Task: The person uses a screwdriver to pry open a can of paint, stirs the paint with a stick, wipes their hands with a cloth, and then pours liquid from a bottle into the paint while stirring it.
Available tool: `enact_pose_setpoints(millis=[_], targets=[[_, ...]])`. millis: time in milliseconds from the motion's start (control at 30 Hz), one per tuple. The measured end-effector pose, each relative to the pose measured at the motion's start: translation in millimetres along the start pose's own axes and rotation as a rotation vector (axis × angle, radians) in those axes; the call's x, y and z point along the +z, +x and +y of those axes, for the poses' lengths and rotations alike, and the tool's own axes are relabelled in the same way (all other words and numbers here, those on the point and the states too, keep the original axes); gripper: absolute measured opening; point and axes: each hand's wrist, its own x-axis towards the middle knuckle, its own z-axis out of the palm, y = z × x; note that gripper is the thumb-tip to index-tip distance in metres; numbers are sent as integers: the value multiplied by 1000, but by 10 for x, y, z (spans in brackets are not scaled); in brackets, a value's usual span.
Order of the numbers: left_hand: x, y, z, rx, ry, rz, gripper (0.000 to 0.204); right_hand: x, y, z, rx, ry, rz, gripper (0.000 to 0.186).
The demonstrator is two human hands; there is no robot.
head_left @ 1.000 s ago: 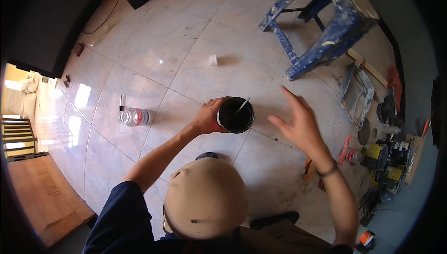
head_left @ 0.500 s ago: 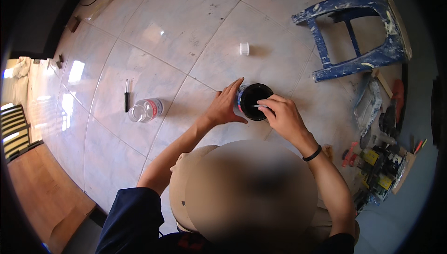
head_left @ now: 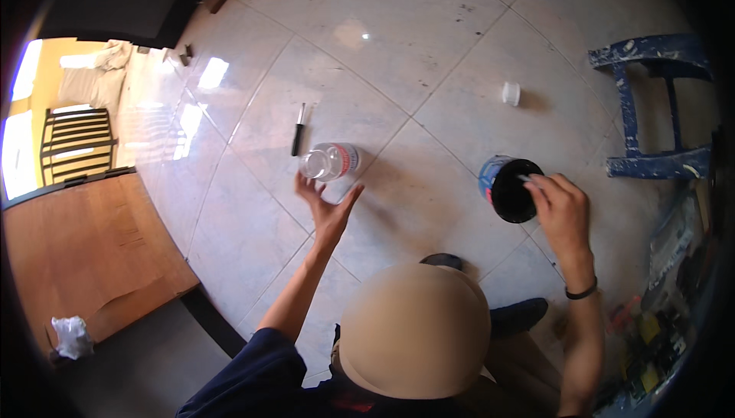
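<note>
My right hand [head_left: 566,215] pinches a thin pale stick [head_left: 525,179] whose lower end goes into a dark-mouthed can [head_left: 490,176] with a blue label. The can's inside is black, and how deep the stick reaches is hidden. At a clear plastic bottle [head_left: 334,161] with a red-and-white label, my left hand [head_left: 328,211] is open, thumb and fingers spread around its near side. Whether the fingertips touch the bottle I cannot tell. A screwdriver [head_left: 297,136] with a black handle lies just beyond the bottle. Farther off, a white cap [head_left: 511,94] stands on the tiles.
A paint-spattered blue plastic stool [head_left: 629,112] lies at the far right. Tools and other items [head_left: 651,334] are piled along the right side. At the left is a wooden board [head_left: 99,242] with a crumpled plastic bag [head_left: 73,337] near it. The floor [head_left: 429,142] is glossy tile.
My left hand has let go of the can and moved left to the bottle. My right hand still holds the stick in the can. The view has swung left.
</note>
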Motion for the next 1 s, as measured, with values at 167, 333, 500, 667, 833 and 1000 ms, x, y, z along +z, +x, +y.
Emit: enact_pose_setpoints(millis=[167,333,500,667,833,1000], targets=[[45,361,-361,51,-102,-45,96,-111,-148,-100,85,67,-112,13],[75,474,-32,199,36,-130,86,11,-4,10,42,-97,27,15],[333,379,887,448,245,-424,93,-113,-426,66,147,-132,-91,16],[640,374,1436,633,278,-634,90,-5,-372,80,174,8,51,23],[840,405,1714,807,399,-801,89,-128,-401,144,257,23,138,18],[937,382,1840,842,418,-851,89,-64,-502,164,221,11,165,18]])
